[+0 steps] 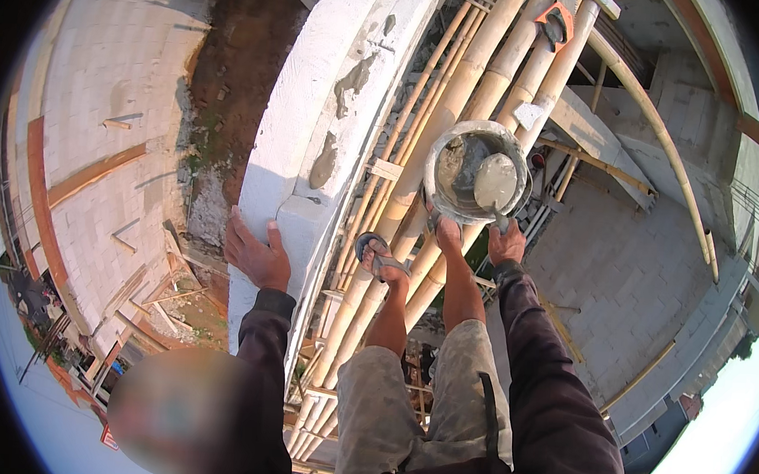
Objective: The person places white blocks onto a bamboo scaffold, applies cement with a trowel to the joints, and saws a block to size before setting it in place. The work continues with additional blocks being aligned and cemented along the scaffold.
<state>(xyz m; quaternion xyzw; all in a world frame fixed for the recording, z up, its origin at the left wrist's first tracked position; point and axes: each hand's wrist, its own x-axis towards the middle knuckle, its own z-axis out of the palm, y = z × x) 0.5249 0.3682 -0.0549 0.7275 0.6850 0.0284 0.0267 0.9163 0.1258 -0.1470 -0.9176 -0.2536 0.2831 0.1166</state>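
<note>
My left hand (259, 251) lies on the end of a white lightweight-concrete block wall (301, 232), thumb apart and fingers reaching over its far-left edge. Grey mortar patches (324, 161) dot the wall's upper face. In my right hand (507, 243) is the handle of a trowel (495, 181), its rounded, mortar-coated blade inside a bucket (433, 164). Wet grey mortar (463, 186) lies in the bucket, partly hidden by the blade. The bucket stands on bamboo poles just beyond my right foot.
I stand on a scaffold of bamboo poles (493, 79). An orange-handled tool (556, 26) and a white block fragment (528, 116) lie farther along it. A curved bamboo pole (656, 124) rises at right. Far below at left is bare soil (243, 46) beside another block wall (103, 64).
</note>
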